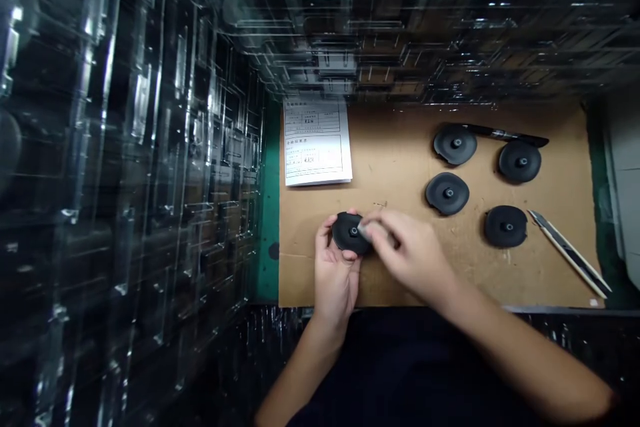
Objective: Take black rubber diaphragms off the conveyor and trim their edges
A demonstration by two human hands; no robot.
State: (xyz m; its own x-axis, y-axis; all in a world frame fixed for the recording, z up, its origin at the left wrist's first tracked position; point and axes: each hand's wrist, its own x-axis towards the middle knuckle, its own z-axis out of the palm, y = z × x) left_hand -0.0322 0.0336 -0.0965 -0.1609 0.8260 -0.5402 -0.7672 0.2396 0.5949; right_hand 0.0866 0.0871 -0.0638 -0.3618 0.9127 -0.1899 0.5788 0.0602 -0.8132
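Fingers of my left hand (pixel 336 267) are wrapped round the edge of a black rounded plastic disc (pixel 345 235) with a small raised hub at its centre, its face up. My right hand (pixel 413 250) pinches a small pale grey piece (pixel 365 232), perhaps a scrap of cloth, against the disc's right side. The fingers hide most of that piece, so its kind is unclear. Several similar black discs (pixel 447 193) lie hub up on the cardboard to the right, apart from both hands.
A cardboard sheet (pixel 390 167) covers the green surface (pixel 270 213). Printed paper forms (pixel 319 143) lie at its back left. A black marker (pixel 505 134) rests behind the discs, and a craft knife (pixel 570 253) lies at right. Stacked clear plastic trays (pixel 190 147) rise at the left and back.
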